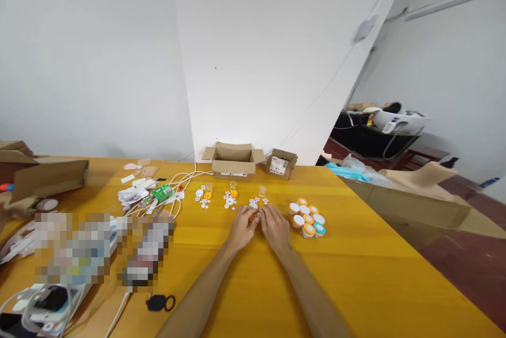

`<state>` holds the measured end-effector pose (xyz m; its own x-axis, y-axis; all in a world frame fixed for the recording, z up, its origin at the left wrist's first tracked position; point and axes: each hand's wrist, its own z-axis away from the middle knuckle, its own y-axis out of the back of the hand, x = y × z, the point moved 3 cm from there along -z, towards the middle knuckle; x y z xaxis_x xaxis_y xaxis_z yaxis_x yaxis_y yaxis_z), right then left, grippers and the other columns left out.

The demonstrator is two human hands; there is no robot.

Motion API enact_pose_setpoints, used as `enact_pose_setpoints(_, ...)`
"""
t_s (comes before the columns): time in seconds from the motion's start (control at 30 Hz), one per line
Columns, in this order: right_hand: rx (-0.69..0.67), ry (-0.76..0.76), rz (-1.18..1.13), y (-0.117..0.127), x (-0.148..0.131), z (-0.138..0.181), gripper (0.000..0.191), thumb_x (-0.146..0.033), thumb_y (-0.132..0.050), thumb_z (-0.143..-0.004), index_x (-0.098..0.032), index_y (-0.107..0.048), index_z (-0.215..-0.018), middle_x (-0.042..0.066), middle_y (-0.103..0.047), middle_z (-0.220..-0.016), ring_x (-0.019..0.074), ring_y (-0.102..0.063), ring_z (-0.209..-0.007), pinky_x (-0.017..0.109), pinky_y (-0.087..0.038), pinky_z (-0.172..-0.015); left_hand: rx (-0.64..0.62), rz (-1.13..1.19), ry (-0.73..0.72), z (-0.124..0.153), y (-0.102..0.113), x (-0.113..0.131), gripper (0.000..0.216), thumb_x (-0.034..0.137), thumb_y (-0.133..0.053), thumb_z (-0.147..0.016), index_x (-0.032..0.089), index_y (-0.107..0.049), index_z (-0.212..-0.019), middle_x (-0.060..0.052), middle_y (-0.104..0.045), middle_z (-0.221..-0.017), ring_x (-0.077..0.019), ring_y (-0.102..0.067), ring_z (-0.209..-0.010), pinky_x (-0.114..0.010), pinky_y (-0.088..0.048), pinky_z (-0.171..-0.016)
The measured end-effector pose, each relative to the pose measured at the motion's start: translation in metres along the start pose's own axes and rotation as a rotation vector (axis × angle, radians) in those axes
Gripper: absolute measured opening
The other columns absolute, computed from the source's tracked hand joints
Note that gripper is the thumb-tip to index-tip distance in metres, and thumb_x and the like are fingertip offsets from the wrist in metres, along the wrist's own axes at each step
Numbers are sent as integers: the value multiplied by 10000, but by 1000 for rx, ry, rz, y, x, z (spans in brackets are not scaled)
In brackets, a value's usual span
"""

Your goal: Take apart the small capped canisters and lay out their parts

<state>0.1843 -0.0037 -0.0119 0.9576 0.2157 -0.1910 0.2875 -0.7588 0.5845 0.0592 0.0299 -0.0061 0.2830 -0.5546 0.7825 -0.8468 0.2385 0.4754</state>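
My left hand (242,230) is closed, its thumb and fingers around a small orange round part (253,218) that shows only in part. Close beside it, my right hand (276,228) has its fingers curled together at the same spot; what they hold is hidden. Just beyond the fingertips lie small white plastic pieces (253,205) and a clear cup-like part (262,191). Farther left are two similar groups, each with a yellow-orange ring, one ring (234,194) in the middle group and another ring (207,196) in the left group. Several round pieces with white, orange and teal rims (309,229) are clustered right of my right hand.
An open cardboard box (233,169) and a smaller carton (281,164) stand against the wall. Cables, a green packet (162,193), a power strip (59,317) and a black key fob (156,302) occupy the left side. A large cardboard box (379,206) stands beyond the table's right edge.
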Motion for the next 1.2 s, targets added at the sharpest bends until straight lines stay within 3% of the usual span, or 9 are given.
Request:
enact_pose_setpoints(0.33, -168, -63, 95, -11, 15, -4, 384, 43, -411, -761, -235, -655, -865, 77, -701, -915, 234, -618, -863, 335, -480, -794, 82, -242, -59, 6, -6, -11, 361, 86, -584, -792, 260, -600, -1108, -50, -562, -1071, -227, -561, -1049, -381, -470, -944)
enact_pose_setpoints(0.43, -183, -81, 54, -10, 15, -3, 369, 29, -403, -785, -237, -653, -845, 69, -700, -914, 226, -617, -860, 334, -474, -794, 87, -261, -67, 7, -8, -15, 390, 87, -586, -788, 266, -585, -1134, -50, -547, -1093, -227, -558, -1061, -383, -470, -954)
enact_pose_setpoints(0.6, -83, -143, 14, -7, 20, -1, 319, -53, -388, -867, -229, -653, -844, 63, -690, -833, 226, -605, -774, 344, -469, -751, 61, -270, -52, 7, -9, -17, 409, 112, -561, -817, 264, -556, -1197, -59, -536, -1152, -235, -543, -1105, -407, -456, -989)
enact_pose_setpoints(0.73, 31, -179, 47, -13, 27, 4, 338, -57, -382, -846, -220, -666, -930, 85, -698, -809, 252, -610, -759, 369, -472, -725, 27, -258, -28, 6, -9, -15, 395, 128, -543, -843, 267, -555, -1213, -67, -529, -1185, -246, -530, -1120, -416, -444, -1004)
enact_pose_setpoints(1.03, -24, -196, -233, -31, 32, 7, 531, -15, -351, -735, -229, -654, -1115, 75, -724, -1028, 234, -660, -965, 410, -528, -872, -19, -278, -47, -1, -14, -12, 357, 106, -507, -858, 259, -568, -1175, -75, -516, -1173, -254, -520, -1132, -432, -439, -1006)
enact_pose_setpoints(1.2, 36, -325, -335, -26, 33, 6, 445, -75, -345, -805, -207, -673, -1075, 91, -731, -997, 240, -673, -931, 410, -547, -833, 7, -269, 5, -4, -20, -17, 453, 159, -539, -864, 266, -468, -1299, -99, -413, -1357, -280, -447, -1289, -475, -382, -1075)
